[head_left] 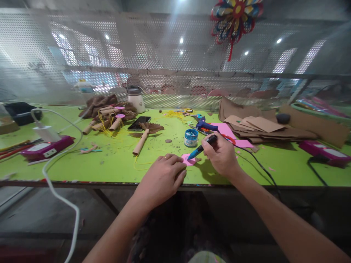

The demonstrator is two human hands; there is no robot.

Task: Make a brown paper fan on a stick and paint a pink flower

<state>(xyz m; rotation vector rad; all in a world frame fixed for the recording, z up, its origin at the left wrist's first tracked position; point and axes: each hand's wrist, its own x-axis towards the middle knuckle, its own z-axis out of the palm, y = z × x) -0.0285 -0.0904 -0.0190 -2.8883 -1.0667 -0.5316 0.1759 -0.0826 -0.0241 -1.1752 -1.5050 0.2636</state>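
Note:
My right hand [221, 153] is closed round a dark marker with a blue end [199, 149]. The marker's tip touches a small pink paper piece [188, 160] near the front edge of the green table [109, 170]. Beside the paper, my left hand [164, 175] lies on the table, its fingertips at the paper's left edge. Just behind the paper stands a small open jar [191, 138] with a blue rim. To the left of the jar lies a rolled brown paper tube [141, 142] with a pleated brown fan at its top and yellow string at its lower end.
A blue glue gun [205, 125], pink sheets [244, 143] and stacked brown paper [257, 124] lie right. At the left are a phone [139, 123], brown tubes [116, 123], a white cable [52, 186] and a purple power strip [48, 148]. Another strip [325, 152] sits far right.

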